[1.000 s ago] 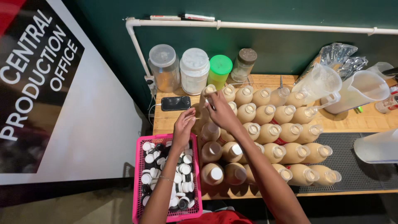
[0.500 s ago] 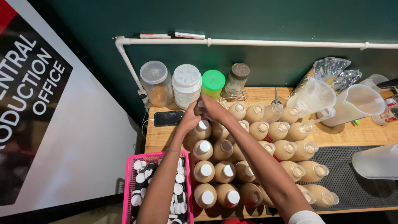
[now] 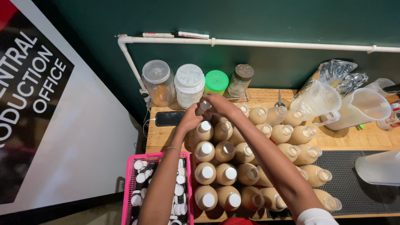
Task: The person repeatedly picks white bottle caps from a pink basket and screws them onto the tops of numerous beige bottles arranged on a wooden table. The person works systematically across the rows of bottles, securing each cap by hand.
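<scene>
Both my hands meet over one small tan bottle (image 3: pixel 203 108) at the back left corner of the bottle group. My left hand (image 3: pixel 189 119) grips its body from the left. My right hand (image 3: pixel 219 104) is closed over its top, where a cap cannot be made out. Several rows of tan-filled bottles (image 3: pixel 250 154) stand on the wooden table (image 3: pixel 160 139); those at the left carry white caps, those at the right are uncapped. A pink basket (image 3: pixel 130 183) of white caps sits under my left forearm.
Three lidded jars (image 3: pixel 189 83) and a spice jar (image 3: pixel 241 79) stand along the back wall under a white pipe (image 3: pixel 271 43). A black phone (image 3: pixel 167 118) lies left of the bottles. Clear jugs (image 3: pixel 321 100) and a grey mat (image 3: pixel 358 187) occupy the right.
My left hand rose from near the basket to the back-left bottle, joining my right hand on it. The camera view shifted closer and slightly right.
</scene>
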